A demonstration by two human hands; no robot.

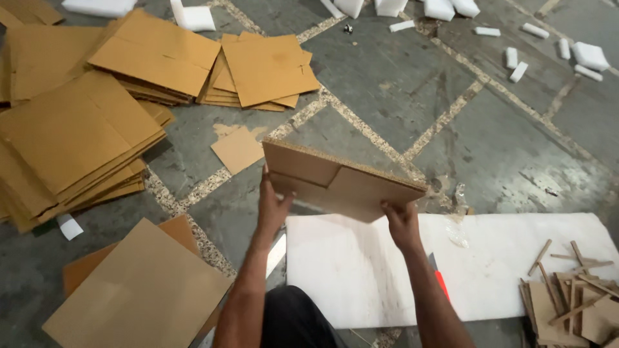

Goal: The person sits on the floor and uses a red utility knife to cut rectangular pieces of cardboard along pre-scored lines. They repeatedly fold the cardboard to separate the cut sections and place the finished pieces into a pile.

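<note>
Bare arms and hands, dark clothing below

Both forearms are uncovered from the lower edge of the view up to the wrists, with no sleeves, watch, bands or gloves visible on them. The left hand and the right hand are bare too, and no rings can be made out on the fingers. Between the two arms, at the bottom of the view, a rounded patch of dark, near-black fabric shows, part of the person's clothing.

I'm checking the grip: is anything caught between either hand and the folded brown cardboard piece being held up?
Nothing visible. The left hand and right hand both grip the folded brown cardboard piece directly at its lower edge.
</note>
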